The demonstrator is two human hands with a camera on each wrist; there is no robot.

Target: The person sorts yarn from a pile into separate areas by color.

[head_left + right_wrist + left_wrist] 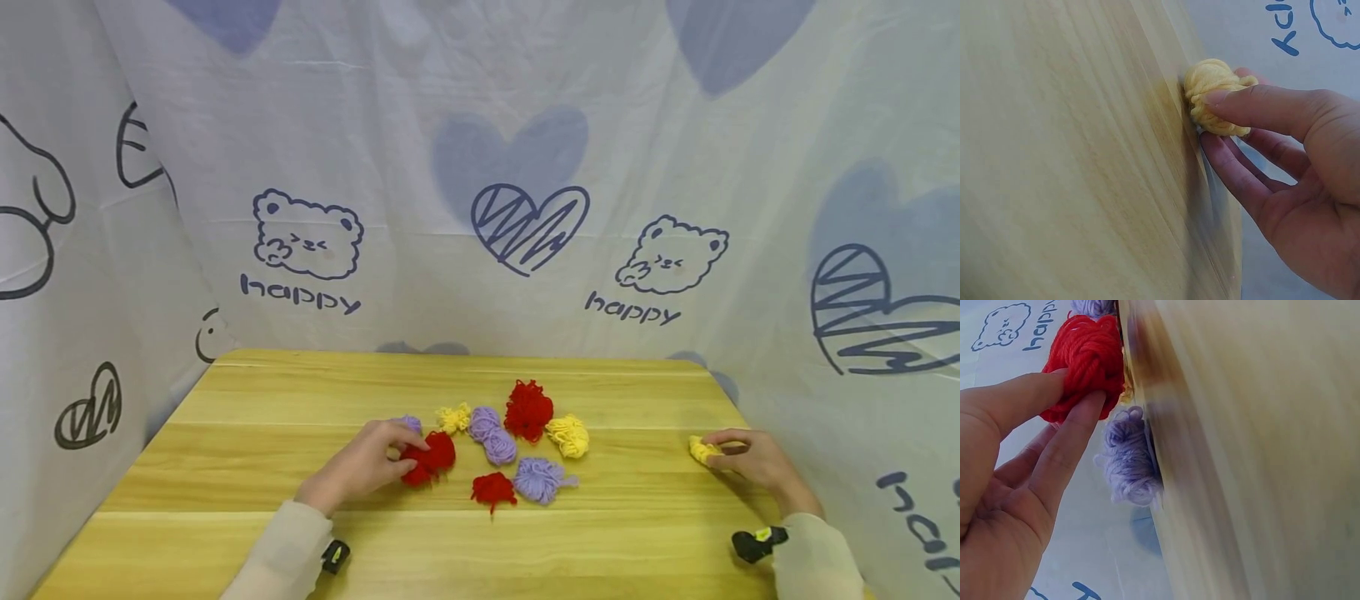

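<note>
A pale printed cloth (420, 275) hangs along the far side and both flanks, so I'd expect little spare room past the far edge of the wooden table (622, 533); its right edge runs close by the right hand (757, 462), while bare wood stretches from that hand to the middle and along the near side. The left hand (366, 460), left of centre, has thumb and fingers clamped on a red yarn bundle (435, 454); the right hand pinches a smaller yellow yarn bundle (701, 451) well to the right, and I cannot tell whether that one touches the wood. Between them sit a far red tangle (528, 411), a long purple skein (492, 436), a nearer purple skein (538, 481), a yellow skein (568, 436), a small red clump (492, 489) and a small yellow clump (453, 418). All should be light, soft and squashy, neither slippery nor fragile, though loose loops could snag on neighbours or unwind. The thick wound middle looks the best place to grip, clear of trailing strands
</note>
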